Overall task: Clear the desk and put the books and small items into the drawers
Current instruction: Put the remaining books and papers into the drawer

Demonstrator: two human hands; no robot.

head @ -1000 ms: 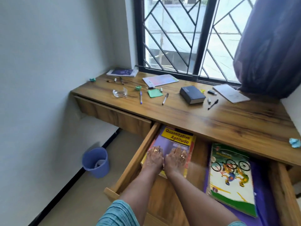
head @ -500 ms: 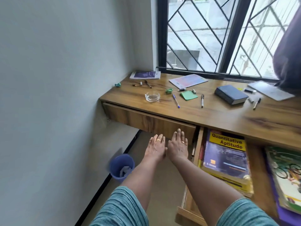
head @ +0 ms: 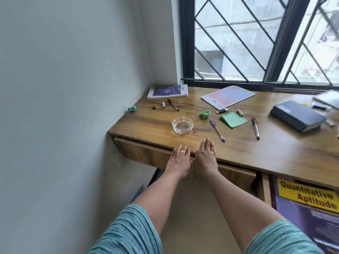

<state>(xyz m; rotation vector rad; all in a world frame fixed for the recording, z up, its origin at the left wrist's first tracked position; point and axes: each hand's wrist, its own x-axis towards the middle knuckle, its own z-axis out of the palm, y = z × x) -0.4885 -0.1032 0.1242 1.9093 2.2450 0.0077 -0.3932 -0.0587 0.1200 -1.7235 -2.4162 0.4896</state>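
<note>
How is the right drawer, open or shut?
Open: the drawer sticks out from under the desk, and the book lies visible inside.

Bright daylight through window (head: 256,43), glass washed out. Soft sheen on worktop (head: 238,149). Faint shadows. Wide-angle bending at edges; right side motion-blurred, book (head: 308,198) soft.

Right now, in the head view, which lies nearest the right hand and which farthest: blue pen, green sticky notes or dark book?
From the right hand:
1. Blue pen, just beyond its fingertips.
2. Green sticky notes, farther back, rightward.
3. Dark book, far right.
</note>
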